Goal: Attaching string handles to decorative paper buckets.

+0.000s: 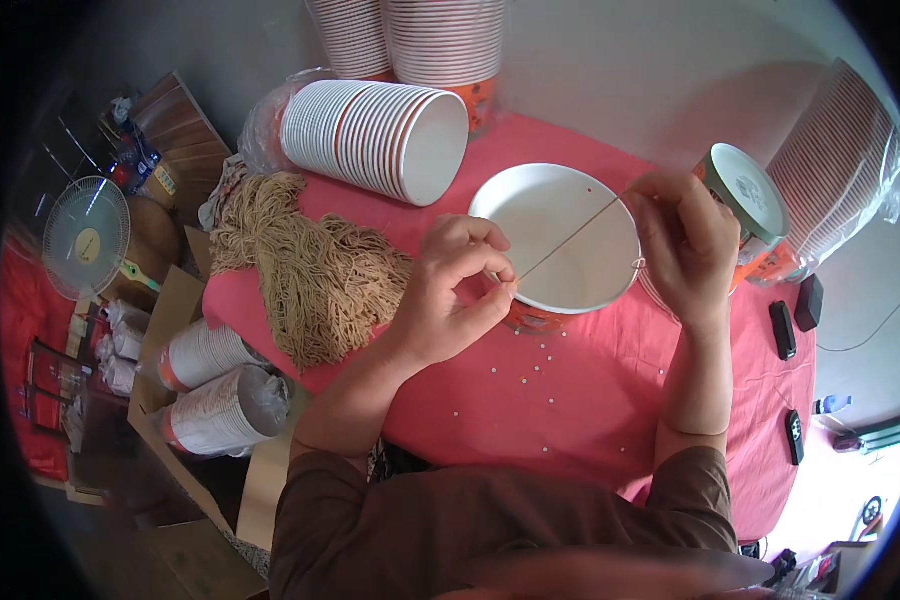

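Note:
Between my two hands a thin tan string (570, 238) is stretched taut, slanting up to the right. My left hand (445, 300) pinches its lower end between thumb and fingertip, with the other fingers loosely curled. At the upper end my right hand (692, 245) is closed on the string, its fingertips partly hidden. Below the string stands a wide white paper bucket (515, 190), with its opening facing up. A large bundle of similar tan strings (330, 275) lies left of my left hand. Small white beads (551, 401) are scattered on the red tablecloth (590, 420) nearer to me.
Nested paper buckets (370, 135) lie on their side at the back, before upright stacks (445, 45). At the right are a lidded tub (745, 190) and a wrapped bucket stack (840, 165). Small black devices (782, 330) sit by the right edge. A cardboard box (180, 440) holds more stacks.

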The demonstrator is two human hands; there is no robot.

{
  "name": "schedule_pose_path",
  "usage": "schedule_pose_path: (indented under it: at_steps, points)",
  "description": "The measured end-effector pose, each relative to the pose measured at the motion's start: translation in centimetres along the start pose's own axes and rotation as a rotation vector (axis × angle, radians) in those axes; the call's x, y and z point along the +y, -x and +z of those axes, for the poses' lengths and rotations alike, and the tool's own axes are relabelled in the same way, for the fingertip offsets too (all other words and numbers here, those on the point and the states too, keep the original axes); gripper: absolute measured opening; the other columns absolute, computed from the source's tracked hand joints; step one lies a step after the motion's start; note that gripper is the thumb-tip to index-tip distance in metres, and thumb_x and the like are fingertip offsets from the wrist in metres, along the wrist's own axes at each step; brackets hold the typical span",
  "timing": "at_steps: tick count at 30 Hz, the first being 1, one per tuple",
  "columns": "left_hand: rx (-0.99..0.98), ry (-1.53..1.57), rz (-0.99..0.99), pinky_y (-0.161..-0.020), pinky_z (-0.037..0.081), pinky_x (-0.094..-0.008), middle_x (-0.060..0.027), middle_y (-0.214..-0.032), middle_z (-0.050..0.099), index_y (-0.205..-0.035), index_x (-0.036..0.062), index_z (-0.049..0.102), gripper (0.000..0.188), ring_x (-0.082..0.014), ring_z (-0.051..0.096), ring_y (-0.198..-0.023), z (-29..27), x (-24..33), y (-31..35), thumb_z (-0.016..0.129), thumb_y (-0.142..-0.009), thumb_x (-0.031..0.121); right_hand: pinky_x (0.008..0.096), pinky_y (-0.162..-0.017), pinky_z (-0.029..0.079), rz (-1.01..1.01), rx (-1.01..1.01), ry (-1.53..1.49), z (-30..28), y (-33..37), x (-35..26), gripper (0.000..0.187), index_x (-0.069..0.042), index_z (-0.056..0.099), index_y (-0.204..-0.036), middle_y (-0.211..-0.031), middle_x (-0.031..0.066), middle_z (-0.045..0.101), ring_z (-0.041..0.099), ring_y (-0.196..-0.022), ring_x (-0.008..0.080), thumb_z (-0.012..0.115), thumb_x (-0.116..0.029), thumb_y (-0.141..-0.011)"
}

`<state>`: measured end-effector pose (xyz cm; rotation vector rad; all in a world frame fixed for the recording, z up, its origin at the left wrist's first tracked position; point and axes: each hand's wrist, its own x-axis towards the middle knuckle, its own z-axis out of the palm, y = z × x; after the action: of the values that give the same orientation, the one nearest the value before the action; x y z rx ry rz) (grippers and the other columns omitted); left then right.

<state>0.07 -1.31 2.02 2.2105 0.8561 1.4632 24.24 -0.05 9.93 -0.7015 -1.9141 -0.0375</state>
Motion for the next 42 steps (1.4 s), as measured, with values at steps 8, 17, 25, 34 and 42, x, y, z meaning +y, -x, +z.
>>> schedule_pose_path:
  at_steps: [8,17,25,34,42]
  points:
    - [-0.080,-0.071,-0.009,-0.093,0.037,-0.0382,-0.0057,-0.099,0.062,-0.078,0.0096,0.065,0.009,-0.0218,0.054,-0.094,-0.5,0.3,-0.1,0.073,-0.074,0.009,0.0237,-0.049,0.045,0.019,0.064,0.072,0.0,-0.1,0.6,0.010,0.000,0.061,-0.089,-0.070,0.0055,0.065,0.060,-0.054,0.0111,0.066,0.008,-0.085]
    - [-0.148,0.049,-0.052,-0.082,0.046,-0.0330,-0.0123,-0.105,0.064,-0.086,0.0038,0.065,0.005,-0.0223,0.058,-0.097,-1.1,-0.1,-0.2,0.065,-0.080,0.004,0.0211,-0.054,0.042,0.091,0.039,0.053,0.1,0.0,0.9,0.010,0.000,0.062,-0.094,-0.073,0.0034,0.063,0.055,-0.059,0.0070,0.066,0.006,-0.088]
    - [0.065,-0.220,0.361,-0.052,0.047,-0.0352,-0.0041,-0.069,0.062,-0.090,0.0059,0.065,0.014,-0.0218,0.060,-0.059,-0.2,1.7,-0.4,0.072,-0.077,0.005,0.0234,-0.051,0.046,0.084,0.040,0.060,-0.2,-0.1,0.5,0.009,-0.001,0.062,-0.091,-0.069,0.0054,0.065,0.060,-0.055,0.0100,0.068,0.004,-0.087]
    - [-0.138,-0.439,0.278,-0.054,0.050,-0.0349,-0.0052,-0.072,0.060,-0.103,0.0044,0.061,0.030,-0.0218,0.062,-0.062,1.5,1.9,0.8,0.075,-0.080,0.017,0.0201,-0.050,0.039,0.137,0.039,-0.044,-0.7,0.0,0.1,0.006,0.000,0.062,-0.092,-0.064,0.0008,0.058,0.052,-0.055,0.0037,0.066,0.002,-0.090]
    - [0.083,-0.376,-0.038,-0.067,0.051,-0.0399,-0.0154,-0.088,0.065,-0.097,0.0003,0.064,0.018,-0.0320,0.064,-0.075,-0.9,-0.9,-0.2,0.062,-0.089,0.017,0.0167,-0.054,0.038,0.309,0.005,-0.694,-1.7,0.2,-0.1,0.007,0.003,0.064,-0.099,-0.077,-0.0010,0.062,0.051,-0.062,0.0018,0.065,0.000,-0.093]
